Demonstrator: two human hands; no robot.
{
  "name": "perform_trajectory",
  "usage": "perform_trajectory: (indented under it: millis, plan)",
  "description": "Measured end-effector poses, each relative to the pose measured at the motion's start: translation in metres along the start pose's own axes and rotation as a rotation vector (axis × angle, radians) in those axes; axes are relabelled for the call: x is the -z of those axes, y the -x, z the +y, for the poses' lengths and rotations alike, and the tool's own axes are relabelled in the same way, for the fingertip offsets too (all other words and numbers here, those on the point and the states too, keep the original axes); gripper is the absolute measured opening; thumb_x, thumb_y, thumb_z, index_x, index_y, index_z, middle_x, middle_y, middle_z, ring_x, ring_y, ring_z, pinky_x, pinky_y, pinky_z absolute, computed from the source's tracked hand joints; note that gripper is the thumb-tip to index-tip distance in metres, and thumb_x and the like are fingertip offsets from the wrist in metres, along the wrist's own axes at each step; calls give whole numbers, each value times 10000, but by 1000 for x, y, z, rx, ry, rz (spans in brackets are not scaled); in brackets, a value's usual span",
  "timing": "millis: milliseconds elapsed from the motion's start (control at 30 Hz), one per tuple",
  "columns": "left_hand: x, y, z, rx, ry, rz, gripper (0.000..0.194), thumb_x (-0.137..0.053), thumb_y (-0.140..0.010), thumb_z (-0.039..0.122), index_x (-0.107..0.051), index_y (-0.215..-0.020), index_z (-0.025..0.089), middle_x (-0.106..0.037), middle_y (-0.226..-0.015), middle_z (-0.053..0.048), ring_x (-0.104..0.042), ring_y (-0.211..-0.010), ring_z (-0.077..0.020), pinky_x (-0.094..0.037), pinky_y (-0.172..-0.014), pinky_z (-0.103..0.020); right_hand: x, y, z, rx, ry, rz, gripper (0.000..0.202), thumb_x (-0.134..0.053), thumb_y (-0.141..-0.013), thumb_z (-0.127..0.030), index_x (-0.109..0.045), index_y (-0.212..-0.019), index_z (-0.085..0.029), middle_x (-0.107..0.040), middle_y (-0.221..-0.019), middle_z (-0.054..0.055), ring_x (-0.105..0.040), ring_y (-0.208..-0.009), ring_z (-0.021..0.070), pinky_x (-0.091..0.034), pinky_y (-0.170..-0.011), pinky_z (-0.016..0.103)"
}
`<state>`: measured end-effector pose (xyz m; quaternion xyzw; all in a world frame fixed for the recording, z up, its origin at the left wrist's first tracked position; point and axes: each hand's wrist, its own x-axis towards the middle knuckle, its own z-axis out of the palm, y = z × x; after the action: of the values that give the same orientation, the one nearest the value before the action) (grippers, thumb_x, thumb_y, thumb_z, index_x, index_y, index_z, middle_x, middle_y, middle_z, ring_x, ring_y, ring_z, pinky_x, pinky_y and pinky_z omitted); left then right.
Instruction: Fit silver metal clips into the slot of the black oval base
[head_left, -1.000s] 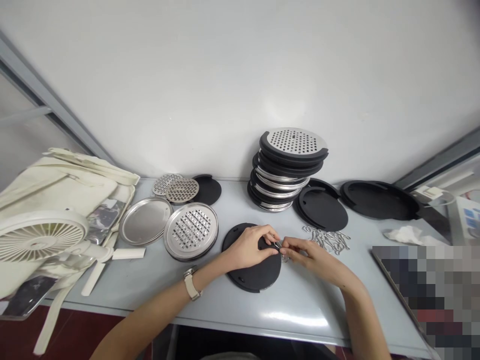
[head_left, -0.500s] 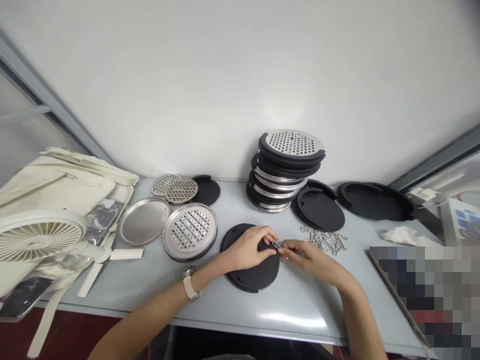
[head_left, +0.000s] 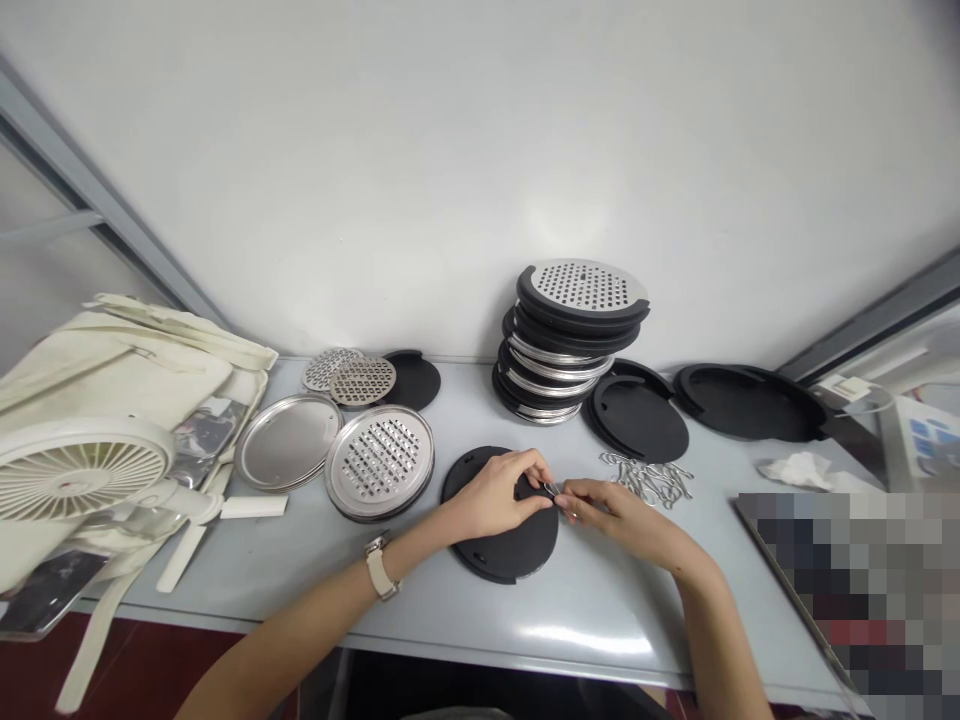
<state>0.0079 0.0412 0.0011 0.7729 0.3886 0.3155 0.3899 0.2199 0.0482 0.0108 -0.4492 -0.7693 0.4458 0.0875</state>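
Observation:
A round black plate (head_left: 510,550) with small slots lies flat on the table in front of me. My left hand (head_left: 499,495) is over it, closed on a small dark part at its right side; the fingers hide most of that part, and I cannot tell whether it belongs to the plate. My right hand (head_left: 607,510) pinches a thin bent wire hook (head_left: 552,490) against the dark part's end, so the fingertips of both hands nearly meet. Just beyond my right hand lies a loose pile of similar wire hooks (head_left: 652,482).
A tall stack of black rings and metal grater discs (head_left: 585,285) stands against the wall. To the left are a grater disc (head_left: 380,463), a plain metal disc (head_left: 289,440), a cream fan (head_left: 82,465) and a bag (head_left: 112,365). Black plates (head_left: 645,420) sit right.
Almost nothing differs. Both hands keep their places, with only a slight shift of the fingertips at the wire hook.

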Motion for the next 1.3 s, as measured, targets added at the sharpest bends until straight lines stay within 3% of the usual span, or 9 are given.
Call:
perform_trajectory:
  millis: [400, 733, 1300]
  plan:
    - [2, -1, 3, 18, -6, -6, 173, -635, -774, 136, -533, -901, 195, -611, -895, 2, -579, -881, -141, -442, -795, -251, 0, -2, 1, -10, -2, -7, 413, -367, -940, -507, -539, -726, -199, -523, -681, -9, -485, -657, 154, -365, -630, 268]
    - [0, -1, 2, -29, -59, 26, 145, -647, -758, 116, -558, -847, 187, -621, -832, 22, -548, -759, -113, -430, -730, -229, 0, -1, 2, -27, 4, 11, 407, -365, -938, -510, -527, -725, -204, -503, -672, -18, -471, -650, 148, -366, -619, 263]
    - [0, -2, 2, -43, -54, -5, 133, -630, -783, 114, -569, -877, 186, -639, -889, 9, -546, -776, -117, -431, -762, -241, -1, -2, -2, -33, 29, -2, 388, -366, -935, -478, -552, -736, -203, -542, -694, 0, -506, -659, 159, -392, -632, 265]
